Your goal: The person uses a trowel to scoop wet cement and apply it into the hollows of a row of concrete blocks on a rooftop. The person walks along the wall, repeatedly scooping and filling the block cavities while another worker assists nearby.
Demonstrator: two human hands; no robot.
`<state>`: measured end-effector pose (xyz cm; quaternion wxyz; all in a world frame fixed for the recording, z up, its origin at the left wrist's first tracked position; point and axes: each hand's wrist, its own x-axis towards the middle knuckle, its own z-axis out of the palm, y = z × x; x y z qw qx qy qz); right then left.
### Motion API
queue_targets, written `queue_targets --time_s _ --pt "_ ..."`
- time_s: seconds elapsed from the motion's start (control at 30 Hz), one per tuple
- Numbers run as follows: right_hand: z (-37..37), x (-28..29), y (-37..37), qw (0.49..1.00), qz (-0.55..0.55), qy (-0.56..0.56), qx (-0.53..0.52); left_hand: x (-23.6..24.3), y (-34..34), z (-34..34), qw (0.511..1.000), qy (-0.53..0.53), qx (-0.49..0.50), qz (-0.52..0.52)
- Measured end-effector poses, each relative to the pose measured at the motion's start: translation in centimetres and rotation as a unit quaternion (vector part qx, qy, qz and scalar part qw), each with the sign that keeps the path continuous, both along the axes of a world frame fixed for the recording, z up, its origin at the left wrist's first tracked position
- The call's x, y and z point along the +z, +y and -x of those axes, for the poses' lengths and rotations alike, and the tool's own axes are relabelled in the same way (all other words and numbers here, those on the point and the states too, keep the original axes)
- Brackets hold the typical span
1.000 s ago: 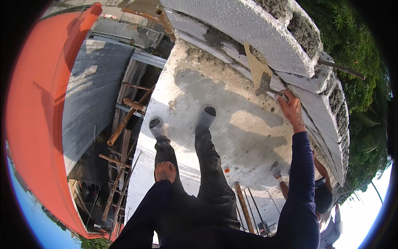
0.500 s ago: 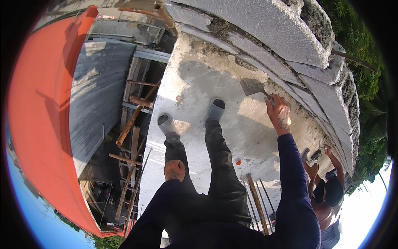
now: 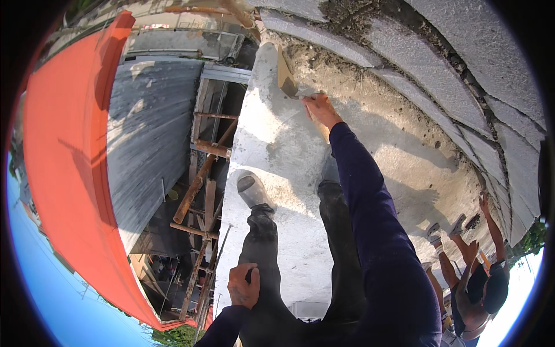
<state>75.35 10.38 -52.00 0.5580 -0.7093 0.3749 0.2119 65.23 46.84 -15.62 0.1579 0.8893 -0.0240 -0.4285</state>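
Note:
My right hand (image 3: 321,110) grips the handle of a trowel (image 3: 285,74), arm stretched forward. The tan-lit flat blade is at the far end of the pale concrete slab (image 3: 295,248), close to its left edge; whether it touches the surface I cannot tell. My left hand (image 3: 243,285) is curled closed over my left thigh, with a dark spot between thumb and fingers; what it holds, if anything, is hidden. Both my feet stand on the slab, and my right forearm partly covers the right leg.
A grey block wall (image 3: 416,63) with rough mortar joints curves along the far and right side. Left of the slab is a drop with rusty poles (image 3: 196,191), a corrugated metal roof (image 3: 150,133) and an orange sheet (image 3: 63,150). A co-worker (image 3: 491,289) crouches at lower right, reaching toward the wall.
My right hand has carried the trowel leftward and forward, from near the wall's middle to the slab's far left. My view has shifted and the left hand appears lower.

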Motion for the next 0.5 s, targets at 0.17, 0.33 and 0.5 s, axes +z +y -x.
queue_targets --time_s 0.17,0.33,0.5 --pt "1.7 -1.0 -3.5 0.980 -0.166 -0.063 -0.086 0.4 -0.3 -0.5 1.000 -0.006 -0.008 0.007" --pt "5.3 0.2 -10.7 0.998 0.047 0.047 0.021 0.1 -0.8 -0.9 1.000 0.015 -0.002 -0.003" --pt "6.3 1.3 -15.3 0.931 0.313 0.066 0.176 0.2 -1.8 -1.4 1.000 0.019 0.002 -0.007"
